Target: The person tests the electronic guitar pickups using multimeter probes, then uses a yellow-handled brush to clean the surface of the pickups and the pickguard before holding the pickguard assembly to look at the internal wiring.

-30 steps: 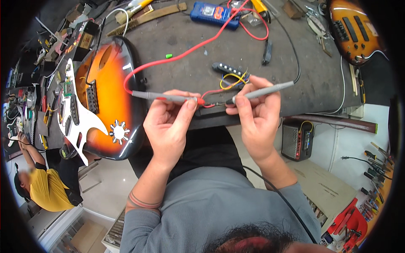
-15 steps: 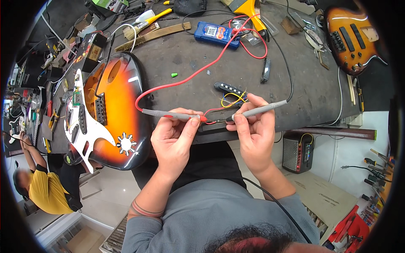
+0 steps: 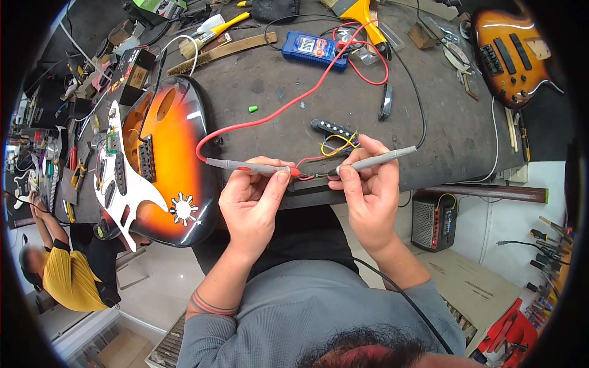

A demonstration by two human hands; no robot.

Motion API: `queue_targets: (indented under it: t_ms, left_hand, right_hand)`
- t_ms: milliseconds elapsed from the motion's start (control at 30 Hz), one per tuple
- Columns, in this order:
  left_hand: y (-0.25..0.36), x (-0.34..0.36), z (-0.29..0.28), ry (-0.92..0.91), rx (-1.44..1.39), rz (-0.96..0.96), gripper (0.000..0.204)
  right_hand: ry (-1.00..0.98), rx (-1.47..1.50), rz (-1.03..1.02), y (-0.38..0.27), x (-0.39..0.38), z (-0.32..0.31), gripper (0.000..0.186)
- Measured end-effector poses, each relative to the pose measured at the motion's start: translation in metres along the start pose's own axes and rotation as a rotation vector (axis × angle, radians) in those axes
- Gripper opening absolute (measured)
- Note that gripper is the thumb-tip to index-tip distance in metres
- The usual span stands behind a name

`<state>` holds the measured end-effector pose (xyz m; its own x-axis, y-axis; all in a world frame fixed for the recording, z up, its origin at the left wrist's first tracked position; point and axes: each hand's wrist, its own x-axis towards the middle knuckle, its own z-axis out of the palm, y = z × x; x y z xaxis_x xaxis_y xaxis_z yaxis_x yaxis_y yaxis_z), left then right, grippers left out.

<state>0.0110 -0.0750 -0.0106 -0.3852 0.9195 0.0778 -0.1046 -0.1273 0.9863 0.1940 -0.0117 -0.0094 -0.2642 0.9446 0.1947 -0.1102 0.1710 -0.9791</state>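
Note:
Pinched in my left hand (image 3: pixel 254 202) is a grey multimeter probe with a red tip (image 3: pixel 236 165). My right hand (image 3: pixel 371 199) grips the matching grey probe with a black tip (image 3: pixel 383 158). The two tips meet close together at the front edge of the table, at the ends of thin wires; the exact contact is too small to tell. Just beyond lies a black guitar pickup (image 3: pixel 332 127) with yellow, blue and red wires. A red lead and a black lead run from the probes to a blue multimeter (image 3: pixel 314 51) with a lit display.
A sunburst guitar body (image 3: pixel 178 153) with a white pickguard (image 3: pixel 126 184) lies at left. Another sunburst guitar (image 3: pixel 512 58) lies at far right. A small black bar (image 3: pixel 386 102), a green cap (image 3: pixel 253 109) and brushes (image 3: pixel 362 15) rest on the dark table. A person (image 3: pixel 70 273) stands at left.
The digits on the multimeter display have changed. My hands and both probes stay almost still.

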Motion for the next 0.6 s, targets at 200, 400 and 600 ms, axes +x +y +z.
queue_targets:
  t_ms: [200,400,600]
  left_hand:
    - [0.0008,0.0004,0.0006,0.001,-0.012,0.002,0.016]
    - [0.0010,0.0004,0.0002,0.001,0.000,-0.001,0.016]
    - [0.0014,0.0004,0.0010,0.003,-0.013,0.003,0.016]
  right_hand:
    - [0.002,-0.006,0.001,-0.0001,-0.0001,0.0007,0.052]
    - [0.007,-0.012,0.000,-0.0007,-0.0002,0.0006,0.053]
    - [0.009,-0.022,0.000,-0.0002,0.0000,0.0005,0.053]
